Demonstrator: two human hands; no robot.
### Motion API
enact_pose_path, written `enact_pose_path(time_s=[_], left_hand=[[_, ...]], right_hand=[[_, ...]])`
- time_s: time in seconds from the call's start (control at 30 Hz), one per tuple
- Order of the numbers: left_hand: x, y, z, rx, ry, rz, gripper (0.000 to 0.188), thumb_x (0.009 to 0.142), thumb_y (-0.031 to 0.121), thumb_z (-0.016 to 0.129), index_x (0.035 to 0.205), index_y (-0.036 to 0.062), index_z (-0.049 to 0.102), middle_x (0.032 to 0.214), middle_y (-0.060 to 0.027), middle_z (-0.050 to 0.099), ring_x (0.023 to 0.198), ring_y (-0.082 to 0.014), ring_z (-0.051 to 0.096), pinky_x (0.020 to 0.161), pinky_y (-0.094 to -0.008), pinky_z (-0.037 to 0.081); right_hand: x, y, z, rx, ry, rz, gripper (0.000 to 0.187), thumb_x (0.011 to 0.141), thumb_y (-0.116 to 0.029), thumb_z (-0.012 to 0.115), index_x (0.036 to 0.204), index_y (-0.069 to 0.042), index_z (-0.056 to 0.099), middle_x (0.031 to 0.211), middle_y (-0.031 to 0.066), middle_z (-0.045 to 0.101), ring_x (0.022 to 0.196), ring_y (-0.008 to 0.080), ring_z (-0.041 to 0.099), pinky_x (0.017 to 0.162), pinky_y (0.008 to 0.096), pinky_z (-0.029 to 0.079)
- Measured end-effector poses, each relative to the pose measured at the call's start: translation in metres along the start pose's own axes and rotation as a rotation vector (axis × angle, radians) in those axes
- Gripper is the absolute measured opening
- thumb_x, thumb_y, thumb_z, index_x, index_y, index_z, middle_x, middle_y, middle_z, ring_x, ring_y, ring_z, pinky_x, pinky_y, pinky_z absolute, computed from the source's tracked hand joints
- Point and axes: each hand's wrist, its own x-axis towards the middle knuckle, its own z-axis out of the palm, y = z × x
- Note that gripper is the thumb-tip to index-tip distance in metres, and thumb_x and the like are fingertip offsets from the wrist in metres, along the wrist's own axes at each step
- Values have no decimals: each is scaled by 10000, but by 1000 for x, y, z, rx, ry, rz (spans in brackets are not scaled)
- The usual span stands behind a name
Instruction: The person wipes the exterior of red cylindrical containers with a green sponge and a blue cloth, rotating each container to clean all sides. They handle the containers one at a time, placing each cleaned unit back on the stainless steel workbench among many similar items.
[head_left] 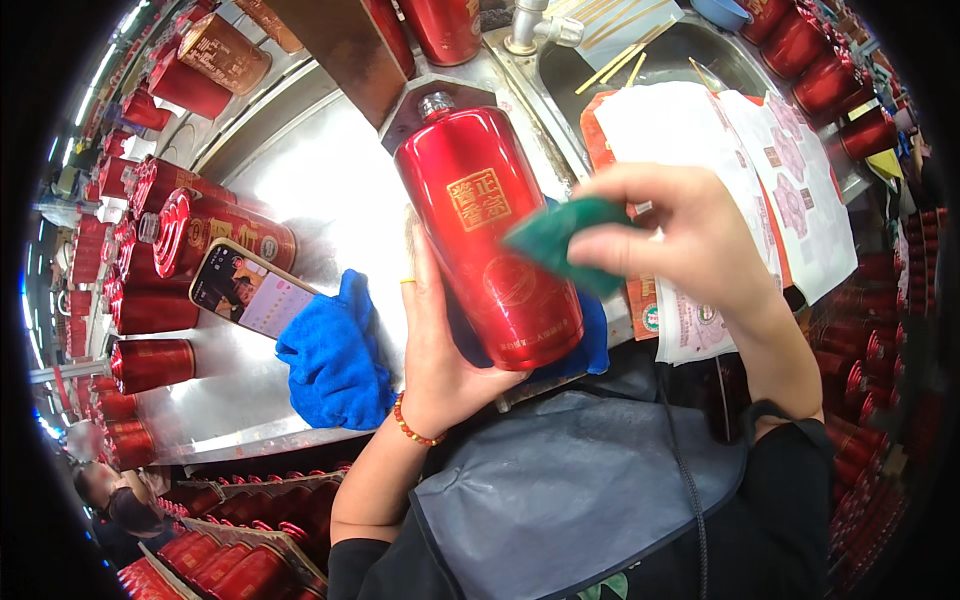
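Gripping a glossy red bottle (pixel 483 230) from beneath, the left hand (pixel 440 340) tilts it above the steel surface (pixel 330 190), while the right hand (pixel 680 235) pinches a green scouring pad (pixel 560 240) against its side. A blue cloth (pixel 335 360) and a phone (pixel 245 290) lie just left.

Glossy red bottle (pixel 487 225) tilted, green cloth (pixel 560 240) against it.
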Motion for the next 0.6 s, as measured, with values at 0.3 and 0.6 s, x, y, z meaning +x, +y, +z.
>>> enact_pose_path(time_s=[0.3,0.6], left_hand=[[-1,-4,-3,116,16,65,1378,616,319,951,1589,-70,56,1560,-288,316,1361,-443,408,1147,-480,300],[4,-6,3,20,69,73,1363,599,272,950,1592,-69,80,1509,-280,381,1316,-420,447,1118,-459,354]], right_hand=[[24,18,-21,-242,206,-61,277,831,-67,802,1095,-4,745,936,45,726,855,106,677,725,245,550],[-1,8,-2,-502,59,-577,329,759,38,767,1071,-66,776,932,53,710,801,165,605,729,278,493]])
